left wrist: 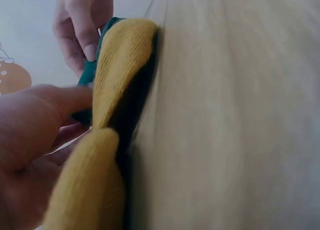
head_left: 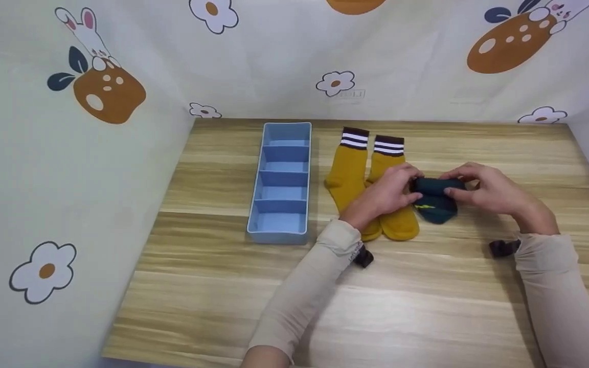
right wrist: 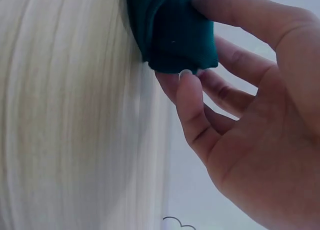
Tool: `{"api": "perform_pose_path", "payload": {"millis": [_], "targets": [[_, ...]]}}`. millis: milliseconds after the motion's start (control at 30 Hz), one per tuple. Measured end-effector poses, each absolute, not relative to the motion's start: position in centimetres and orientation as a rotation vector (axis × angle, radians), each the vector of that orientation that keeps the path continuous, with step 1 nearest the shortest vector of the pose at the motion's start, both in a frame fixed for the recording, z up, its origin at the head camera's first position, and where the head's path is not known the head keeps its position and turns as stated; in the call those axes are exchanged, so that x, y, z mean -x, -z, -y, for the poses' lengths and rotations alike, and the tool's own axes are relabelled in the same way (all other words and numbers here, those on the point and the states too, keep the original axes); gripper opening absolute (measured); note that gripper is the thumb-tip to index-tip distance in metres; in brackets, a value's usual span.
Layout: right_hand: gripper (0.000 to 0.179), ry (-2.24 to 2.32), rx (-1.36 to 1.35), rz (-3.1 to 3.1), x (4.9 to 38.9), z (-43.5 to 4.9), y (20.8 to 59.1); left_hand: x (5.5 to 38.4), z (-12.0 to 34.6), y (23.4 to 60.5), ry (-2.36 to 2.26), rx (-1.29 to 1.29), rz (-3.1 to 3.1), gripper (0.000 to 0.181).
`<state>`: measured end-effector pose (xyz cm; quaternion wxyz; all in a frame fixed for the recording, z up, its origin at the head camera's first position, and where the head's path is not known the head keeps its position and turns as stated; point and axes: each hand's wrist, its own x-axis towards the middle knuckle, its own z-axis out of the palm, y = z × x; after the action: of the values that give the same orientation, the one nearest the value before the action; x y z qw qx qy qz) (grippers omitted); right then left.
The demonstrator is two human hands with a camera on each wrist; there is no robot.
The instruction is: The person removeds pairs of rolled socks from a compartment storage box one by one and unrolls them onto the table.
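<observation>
A dark green sock (head_left: 435, 208) with a small yellow mark lies on the table, its far part folded over into a thick roll. My left hand (head_left: 390, 190) pinches the roll's left end between thumb and fingers. At the other end my right hand (head_left: 491, 190) holds the roll, with the thumb on the near side and fingers behind. In the right wrist view the folded end of the green sock (right wrist: 185, 32) shows between thumb and fingers. Two mustard socks (head_left: 348, 166) with striped cuffs lie flat beside it, partly under my left hand and forearm.
A light blue box (head_left: 279, 237) with several compartments stands left of the mustard socks. Patterned cloth (head_left: 274, 66) rises behind the wooden table (head_left: 212, 276) and along its left side. Dark wrist straps (head_left: 503, 249) show at both wrists.
</observation>
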<state>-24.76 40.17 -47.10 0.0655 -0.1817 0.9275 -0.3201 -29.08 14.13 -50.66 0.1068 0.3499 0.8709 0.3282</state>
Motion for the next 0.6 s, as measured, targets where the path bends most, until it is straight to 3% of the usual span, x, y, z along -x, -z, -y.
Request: {"api": "perform_pose_path", "payload": {"millis": [300, 600], "targets": [[0.024, 0.999, 0.536, -2.864, 25.0, -39.8, 47.6, 28.9, -14.3, 50.8, -1.030, -1.084, -2.649, 0.035], [0.036, 0.935, 0.493, -2.923, 25.2, -39.0, 47.8, 28.8, -15.5, 50.7, -0.932, -0.925, -2.711, 0.039]]}}
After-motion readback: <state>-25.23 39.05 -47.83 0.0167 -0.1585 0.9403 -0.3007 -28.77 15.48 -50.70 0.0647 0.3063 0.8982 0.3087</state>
